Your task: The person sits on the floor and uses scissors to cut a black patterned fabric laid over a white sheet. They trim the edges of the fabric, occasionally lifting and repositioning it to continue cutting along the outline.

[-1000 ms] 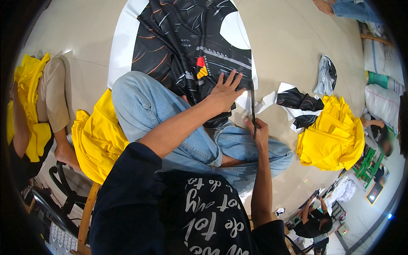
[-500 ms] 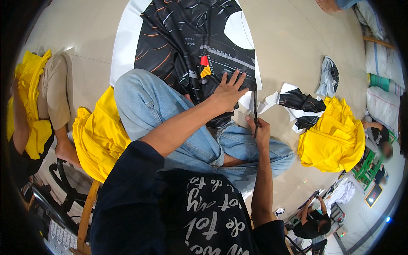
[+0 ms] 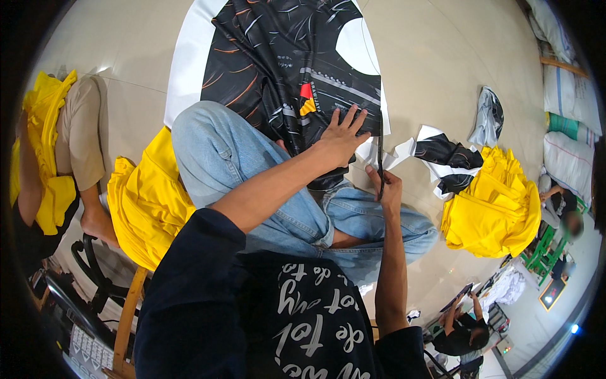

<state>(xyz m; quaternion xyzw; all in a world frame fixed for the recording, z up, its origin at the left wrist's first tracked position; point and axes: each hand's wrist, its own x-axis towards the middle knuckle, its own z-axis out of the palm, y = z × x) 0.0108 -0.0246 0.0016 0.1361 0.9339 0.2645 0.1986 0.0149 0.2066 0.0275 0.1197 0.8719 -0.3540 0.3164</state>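
A black printed fabric panel (image 3: pixel 252 57) with white margins, orange streaks and a red-and-yellow emblem lies over the floor and partly across my lap. My left hand (image 3: pixel 343 138) presses flat on it near the right edge, fingers spread. Just right of that, my right hand (image 3: pixel 389 188) grips dark scissors (image 3: pixel 380 158), their blades pointing away from me along the panel's white edge. Whether the blades are apart is hard to see. Beside the scissors, a curled white strip (image 3: pixel 399 153) leads toward black-and-white offcuts (image 3: pixel 445 151).
Yellow fabric heaps lie at the right (image 3: pixel 495 208) and left (image 3: pixel 148 202). A grey-black fabric piece (image 3: pixel 486 117) rests farther right. At left sits a person with yellow cloth (image 3: pixel 50 151); other people work at lower right. White sacks (image 3: pixel 565 155) line the right side.
Both hands and the scissors keep nearly the same place along the fabric edge. The view has shifted slightly, and a bare foot at the top right has gone out of sight.
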